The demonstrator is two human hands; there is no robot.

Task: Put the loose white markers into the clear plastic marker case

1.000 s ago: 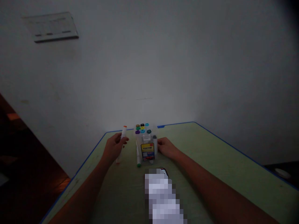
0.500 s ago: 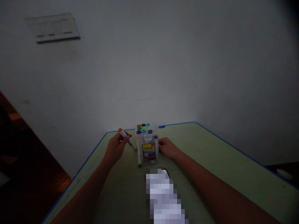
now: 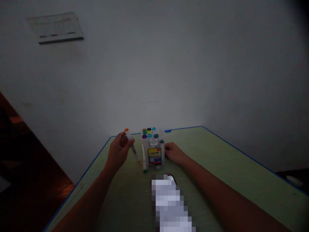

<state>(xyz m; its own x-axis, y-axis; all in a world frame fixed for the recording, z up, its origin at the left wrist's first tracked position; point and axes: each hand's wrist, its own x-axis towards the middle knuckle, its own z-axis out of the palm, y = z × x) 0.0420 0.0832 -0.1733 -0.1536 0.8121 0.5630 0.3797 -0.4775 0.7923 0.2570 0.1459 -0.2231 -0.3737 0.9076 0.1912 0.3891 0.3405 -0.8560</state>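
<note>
My left hand (image 3: 118, 149) pinches a white marker (image 3: 135, 152) with an orange cap. The marker is tilted, its orange end up, left of a clear plastic marker case (image 3: 154, 143). In the case's top, several markers (image 3: 149, 132) show caps of different colours. Against the case's left front corner leans a white marker (image 3: 144, 162) with a green end. At the right front corner another marker (image 3: 162, 149), dark-capped, stands upright. My right hand (image 3: 174, 152) is closed beside that corner, fingers curled, and the fingertips are hidden behind the case and marker.
A phone-like object (image 3: 172, 178), mostly pixelated, lies in front of the case. The green table (image 3: 229, 161) has a blue edge and meets a pale wall (image 3: 169, 64). A panel (image 3: 56, 29) hangs on the wall at upper left.
My left hand has shifted slightly left and turned the orange-capped marker more upright, its lower end now lower. The right hand stays beside the case.
</note>
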